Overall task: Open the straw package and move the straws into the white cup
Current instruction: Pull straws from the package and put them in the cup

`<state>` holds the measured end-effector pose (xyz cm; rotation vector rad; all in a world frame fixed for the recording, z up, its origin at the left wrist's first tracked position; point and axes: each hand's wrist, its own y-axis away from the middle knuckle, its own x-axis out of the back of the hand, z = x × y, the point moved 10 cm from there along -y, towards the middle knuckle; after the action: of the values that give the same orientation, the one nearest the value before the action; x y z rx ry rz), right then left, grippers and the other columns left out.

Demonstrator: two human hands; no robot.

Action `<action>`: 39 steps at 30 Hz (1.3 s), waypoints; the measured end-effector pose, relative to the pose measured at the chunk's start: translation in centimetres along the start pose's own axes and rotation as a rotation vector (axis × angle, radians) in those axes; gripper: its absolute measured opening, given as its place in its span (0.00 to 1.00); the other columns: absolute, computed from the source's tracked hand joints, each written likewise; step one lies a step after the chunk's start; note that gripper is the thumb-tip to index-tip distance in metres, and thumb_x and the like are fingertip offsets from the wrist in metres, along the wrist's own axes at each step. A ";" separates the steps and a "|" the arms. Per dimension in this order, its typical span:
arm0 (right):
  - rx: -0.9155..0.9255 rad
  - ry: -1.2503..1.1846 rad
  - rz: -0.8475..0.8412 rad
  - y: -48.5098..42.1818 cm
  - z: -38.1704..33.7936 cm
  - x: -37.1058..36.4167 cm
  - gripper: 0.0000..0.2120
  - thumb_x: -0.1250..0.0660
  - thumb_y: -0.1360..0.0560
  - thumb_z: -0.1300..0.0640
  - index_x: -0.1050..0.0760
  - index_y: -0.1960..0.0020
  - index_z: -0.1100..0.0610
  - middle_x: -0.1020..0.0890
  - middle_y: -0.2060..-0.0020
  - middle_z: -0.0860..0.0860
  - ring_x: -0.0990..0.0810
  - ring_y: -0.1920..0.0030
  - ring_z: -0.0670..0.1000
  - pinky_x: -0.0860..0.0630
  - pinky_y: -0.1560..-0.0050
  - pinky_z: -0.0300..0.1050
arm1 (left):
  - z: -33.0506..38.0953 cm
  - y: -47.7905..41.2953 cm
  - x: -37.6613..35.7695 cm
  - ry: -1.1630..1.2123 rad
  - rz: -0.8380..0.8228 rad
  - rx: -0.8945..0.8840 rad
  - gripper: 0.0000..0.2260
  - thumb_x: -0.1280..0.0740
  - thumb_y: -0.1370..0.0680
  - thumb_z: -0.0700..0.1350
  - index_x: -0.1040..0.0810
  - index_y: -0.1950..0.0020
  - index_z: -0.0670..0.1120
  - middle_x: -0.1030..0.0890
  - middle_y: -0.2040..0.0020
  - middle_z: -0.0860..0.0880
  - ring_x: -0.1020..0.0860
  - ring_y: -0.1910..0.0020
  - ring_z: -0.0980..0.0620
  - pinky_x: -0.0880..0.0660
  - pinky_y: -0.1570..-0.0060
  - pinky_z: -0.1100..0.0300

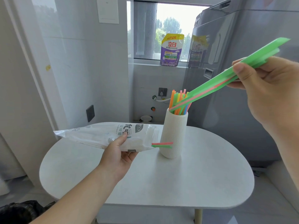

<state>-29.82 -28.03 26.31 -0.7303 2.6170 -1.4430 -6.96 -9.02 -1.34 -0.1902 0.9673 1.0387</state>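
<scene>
A tall ribbed white cup (174, 135) stands on the oval white table (210, 175) and holds several coloured straws (178, 101) upright. My right hand (267, 88), raised at the right, pinches a few green and pink straws (215, 85); their lower tips reach the cup's rim. My left hand (119, 152) holds the clear plastic straw package (106, 136) level, left of the cup. A pink and a green straw (162, 145) stick out of the package's open end, in front of the cup's side.
A grey refrigerator (234, 70) rises just behind and right of the table. A purple detergent pouch (171, 50) sits on the window sill at the back. Tiled wall stands at the left. A dark object (17, 210) lies on the floor at the lower left.
</scene>
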 end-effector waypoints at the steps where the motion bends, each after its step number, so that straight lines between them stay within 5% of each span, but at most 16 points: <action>1: 0.000 0.005 -0.010 -0.1 0.0 0.0 0.04 0.32 0.22 0.49 0.19 0.53 0.42 0.13 0.58 0.38 0.13 0.54 0.47 0.17 0.50 0.42 | 0.0 0.0 -0.1 -0.001 -0.003 -0.001 0.05 0.32 0.20 0.39 0.19 0.44 0.43 0.12 0.55 0.46 0.13 0.62 0.50 0.16 0.66 0.55; 8: 0.017 0.012 -0.056 -0.1 -0.5 -0.5 0.04 0.32 0.21 0.51 0.19 0.52 0.42 0.13 0.58 0.37 0.13 0.54 0.45 0.17 0.51 0.40 | -0.1 0.2 -0.4 -0.022 -0.032 -0.002 0.08 0.32 0.19 0.39 0.20 0.41 0.43 0.12 0.55 0.46 0.13 0.62 0.50 0.16 0.67 0.56; 13: 0.041 0.046 -0.102 -0.1 -0.9 -1.7 0.04 0.32 0.20 0.58 0.19 0.49 0.51 0.16 0.59 0.30 0.14 0.56 0.40 0.19 0.53 0.32 | -0.2 0.4 -0.7 -0.026 -0.045 0.000 0.06 0.33 0.19 0.39 0.20 0.43 0.43 0.12 0.54 0.45 0.13 0.61 0.50 0.15 0.64 0.54; 20: 0.071 0.019 -0.102 -0.6 -1.2 -1.1 0.05 0.32 0.21 0.53 0.20 0.51 0.42 0.14 0.58 0.36 0.13 0.54 0.45 0.17 0.50 0.39 | 0.0 0.2 -0.5 -0.036 -0.040 -0.008 0.07 0.33 0.19 0.39 0.20 0.42 0.43 0.12 0.55 0.46 0.13 0.62 0.50 0.17 0.68 0.56; 28: 0.053 0.054 -0.182 -0.7 -0.6 -2.3 0.03 0.31 0.21 0.60 0.19 0.48 0.56 0.16 0.62 0.30 0.14 0.57 0.39 0.20 0.54 0.31 | -0.2 0.2 -0.6 -0.042 -0.045 -0.007 0.10 0.32 0.20 0.39 0.21 0.39 0.44 0.12 0.54 0.46 0.13 0.61 0.49 0.17 0.69 0.56; 34: -0.015 0.090 -0.271 -2.2 0.2 -5.0 0.07 0.31 0.21 0.59 0.19 0.52 0.46 0.14 0.59 0.37 0.13 0.57 0.41 0.18 0.54 0.35 | -0.3 0.0 -0.5 -0.043 -0.042 -0.003 0.12 0.32 0.20 0.39 0.21 0.36 0.43 0.12 0.52 0.45 0.13 0.60 0.49 0.17 0.69 0.56; 39: -0.159 0.179 -0.307 -3.7 3.1 -7.5 0.03 0.30 0.21 0.57 0.18 0.51 0.50 0.14 0.58 0.44 0.13 0.60 0.44 0.16 0.53 0.43 | -0.4 -0.1 -0.4 -0.044 -0.043 -0.003 0.12 0.32 0.20 0.39 0.21 0.36 0.43 0.12 0.51 0.45 0.13 0.59 0.49 0.17 0.68 0.55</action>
<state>-20.97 -28.88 26.36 -1.1127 2.8836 -1.4417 -7.16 -9.49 -1.30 -0.1896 0.9180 1.0014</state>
